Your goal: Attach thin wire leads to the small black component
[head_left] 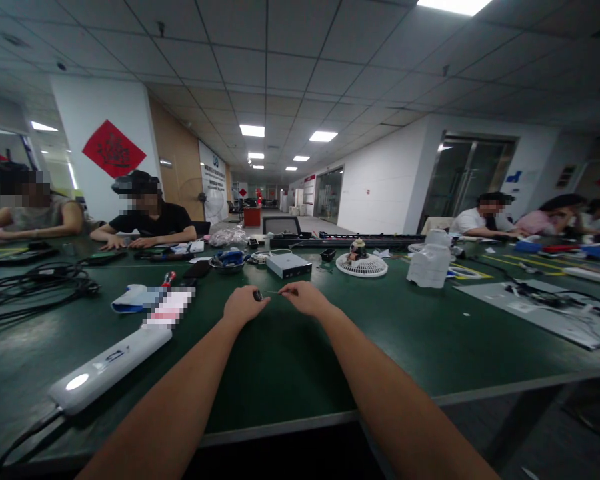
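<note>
My left hand and my right hand hover close together above the green workbench, fingers pinched. A small black part sits at the fingertips of my left hand. A thin wire runs from it towards my right hand, whose fingertips pinch its far end. The part is too small to identify, and my fingers hide some of it. Nearest on the left lies a long white device with a lit oval.
Ahead stand a white-and-silver box, a metal bowl, a white fan base and a white plastic jug. Tangled black cables lie left. Several people work along the bench, and a keyboard lies beyond.
</note>
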A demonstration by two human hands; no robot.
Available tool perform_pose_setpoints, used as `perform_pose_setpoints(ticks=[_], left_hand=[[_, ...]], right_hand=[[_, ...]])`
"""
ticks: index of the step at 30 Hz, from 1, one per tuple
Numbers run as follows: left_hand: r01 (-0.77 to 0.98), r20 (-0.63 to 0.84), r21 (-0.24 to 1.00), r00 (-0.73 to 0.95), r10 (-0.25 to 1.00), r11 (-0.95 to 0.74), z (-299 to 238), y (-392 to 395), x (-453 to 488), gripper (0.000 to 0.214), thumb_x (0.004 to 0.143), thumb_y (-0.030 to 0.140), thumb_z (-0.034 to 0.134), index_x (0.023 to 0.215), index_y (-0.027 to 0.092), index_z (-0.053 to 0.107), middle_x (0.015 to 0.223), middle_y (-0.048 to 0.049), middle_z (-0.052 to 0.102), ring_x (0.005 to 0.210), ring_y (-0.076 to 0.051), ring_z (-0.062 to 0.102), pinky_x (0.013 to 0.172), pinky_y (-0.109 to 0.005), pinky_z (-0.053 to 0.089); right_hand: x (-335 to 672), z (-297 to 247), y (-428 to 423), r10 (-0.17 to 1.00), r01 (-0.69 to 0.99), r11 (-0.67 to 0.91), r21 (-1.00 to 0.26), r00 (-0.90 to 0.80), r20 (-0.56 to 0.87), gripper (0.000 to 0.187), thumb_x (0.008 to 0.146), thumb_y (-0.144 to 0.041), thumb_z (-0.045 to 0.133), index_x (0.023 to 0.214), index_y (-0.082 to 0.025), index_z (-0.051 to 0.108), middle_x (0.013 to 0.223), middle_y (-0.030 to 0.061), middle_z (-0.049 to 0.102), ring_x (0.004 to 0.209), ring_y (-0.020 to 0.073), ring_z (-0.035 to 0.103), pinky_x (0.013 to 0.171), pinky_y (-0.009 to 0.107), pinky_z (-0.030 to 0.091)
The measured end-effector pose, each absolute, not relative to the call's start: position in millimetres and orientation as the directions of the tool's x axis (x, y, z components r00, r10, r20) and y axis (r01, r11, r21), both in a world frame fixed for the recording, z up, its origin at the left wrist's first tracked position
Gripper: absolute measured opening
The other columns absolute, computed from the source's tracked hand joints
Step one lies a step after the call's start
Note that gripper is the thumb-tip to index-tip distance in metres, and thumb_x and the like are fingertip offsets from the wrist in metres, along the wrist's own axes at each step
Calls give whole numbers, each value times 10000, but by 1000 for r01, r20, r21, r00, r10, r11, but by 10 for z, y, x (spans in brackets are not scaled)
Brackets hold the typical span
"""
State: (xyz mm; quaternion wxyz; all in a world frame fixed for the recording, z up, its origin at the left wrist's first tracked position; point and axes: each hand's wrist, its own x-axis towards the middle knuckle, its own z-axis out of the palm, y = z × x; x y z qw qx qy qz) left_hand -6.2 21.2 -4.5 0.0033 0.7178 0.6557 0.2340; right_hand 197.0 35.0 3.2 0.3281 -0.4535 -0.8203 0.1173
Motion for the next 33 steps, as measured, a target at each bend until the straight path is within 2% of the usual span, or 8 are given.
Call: perform_pose_setpoints(ticks=[4, 9, 14, 20, 25, 30, 33], left_hand=[[933, 322, 289, 118, 939, -216, -44, 203, -45, 381, 764, 584, 588, 795, 212, 667, 846, -70, 702, 791, -207, 638, 630, -257, 426], [929, 345, 269, 155, 926, -255, -57, 194, -4, 384, 771, 592, 577, 784, 219, 665, 825, -60, 690, 763, -199, 626, 627, -259, 418], [928, 341, 243, 190, 921, -282, -60, 190, -5, 312, 786, 521, 588, 802, 219, 666, 828, -52, 695, 768, -190, 633, 651, -254, 431], [946, 329, 181, 200, 923, -269, -23, 148, 23, 271, 780, 481, 602, 831, 226, 679, 864, -52, 712, 813, -202, 653, 691, -263, 472], [960, 321, 139, 189, 928, -244, -15, 141, 22, 257, 787, 458, 588, 877, 237, 684, 893, -61, 711, 837, -221, 655, 714, -288, 495], [968, 319, 102, 187, 929, -229, 0, 128, 24, 244, 785, 429, 581, 909, 242, 679, 915, -74, 701, 833, -236, 653, 705, -309, 501], [969, 303, 81, 198, 932, -232, 23, 110, 35, 207, 805, 372, 545, 904, 246, 676, 899, -75, 696, 819, -238, 655, 694, -318, 503]], right_hand=[[1970, 26, 343, 796, 642, 601, -476, -430, 425, 197, 817, -250, 623, 931, -302, 776, 868, 25, 740, 795, 221, 628, 690, 301, 414], [1957, 49, 310, 804, 708, 576, -409, -401, 439, 205, 818, -238, 613, 919, -291, 783, 882, 43, 747, 809, 237, 643, 688, 308, 420], [1925, 109, 243, 819, 712, 566, -415, -427, 384, 195, 818, -267, 612, 917, -269, 779, 866, 36, 749, 806, 202, 656, 690, 269, 441], [1892, 173, 173, 894, 841, 420, -341, -321, 312, 233, 834, -303, 574, 963, -263, 764, 913, 32, 746, 840, 188, 658, 716, 249, 454], [1882, 165, 169, 890, 788, 454, -416, -375, 261, 230, 818, -310, 577, 935, -256, 767, 921, 21, 746, 854, 177, 659, 691, 228, 453], [1900, 156, 192, 910, 843, 395, -364, -304, 284, 232, 805, -300, 575, 930, -267, 768, 917, 32, 745, 848, 197, 654, 702, 257, 446], [1910, 143, 218, 907, 799, 419, -432, -344, 243, 199, 783, -287, 595, 869, -258, 772, 893, 19, 744, 844, 184, 651, 685, 241, 438]])
